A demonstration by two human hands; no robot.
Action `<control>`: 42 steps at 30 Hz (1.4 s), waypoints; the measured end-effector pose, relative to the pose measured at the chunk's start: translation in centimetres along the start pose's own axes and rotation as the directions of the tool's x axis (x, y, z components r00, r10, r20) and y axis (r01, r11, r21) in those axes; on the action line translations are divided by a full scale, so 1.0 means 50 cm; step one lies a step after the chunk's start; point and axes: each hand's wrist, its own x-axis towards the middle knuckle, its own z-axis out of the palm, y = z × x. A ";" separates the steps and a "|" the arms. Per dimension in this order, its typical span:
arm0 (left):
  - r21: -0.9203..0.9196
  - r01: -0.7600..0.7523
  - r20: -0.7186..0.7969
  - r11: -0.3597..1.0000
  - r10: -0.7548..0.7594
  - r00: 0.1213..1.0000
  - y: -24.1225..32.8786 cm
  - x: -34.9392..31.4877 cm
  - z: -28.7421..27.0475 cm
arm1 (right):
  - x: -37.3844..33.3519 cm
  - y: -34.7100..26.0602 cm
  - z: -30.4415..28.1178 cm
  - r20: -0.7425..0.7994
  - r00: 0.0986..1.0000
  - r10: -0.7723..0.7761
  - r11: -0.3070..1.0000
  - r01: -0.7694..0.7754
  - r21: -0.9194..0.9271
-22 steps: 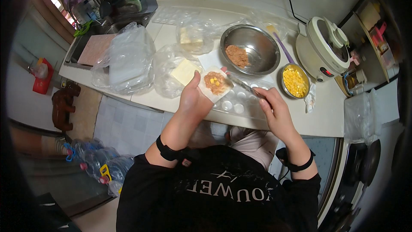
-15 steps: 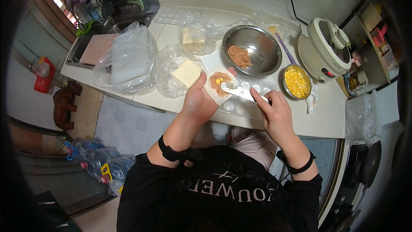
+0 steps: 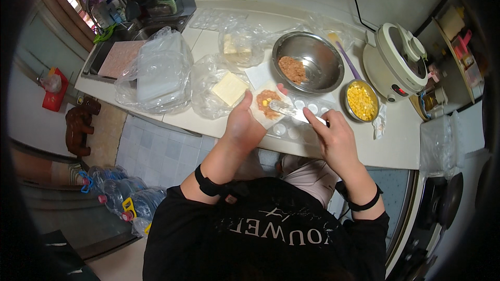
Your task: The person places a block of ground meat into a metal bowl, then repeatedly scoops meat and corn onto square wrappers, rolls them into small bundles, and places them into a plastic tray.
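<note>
A thin pale dough wrapper [image 3: 257, 114] lies across the palm and fingers of my left hand [image 3: 245, 125]. Pinkish minced meat [image 3: 267, 97] with a few yellow corn kernels is spread on it. My right hand [image 3: 334, 139] grips a flat metal spreader [image 3: 286, 109], its blade resting on or just over the meat. Left of the wrapper, a stack of square wrappers [image 3: 230, 89] sits on a plastic bag. Beyond my hands stands a steel bowl [image 3: 322, 62] with more minced meat [image 3: 292, 70]. To the right is a smaller bowl [image 3: 376, 116] of corn kernels [image 3: 361, 101].
A clear tray with round wells [image 3: 292, 133] lies under my hands at the counter's edge. A white electric cooker [image 3: 390, 67] stands back right. Bagged plastic boxes [image 3: 164, 73] sit left, beside the sink [image 3: 140, 34]. Large water bottles [image 3: 122, 192] stand on the floor.
The spreader's blade has shifted slightly over the meat, with the corn still in the middle. Both hands keep their grip; the whole view has moved a little.
</note>
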 end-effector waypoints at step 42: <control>0.227 0.110 0.127 0.968 -0.142 0.982 -0.077 0.006 0.004 | 0.033 -0.044 0.075 0.264 0.930 0.256 0.653 -0.368 0.662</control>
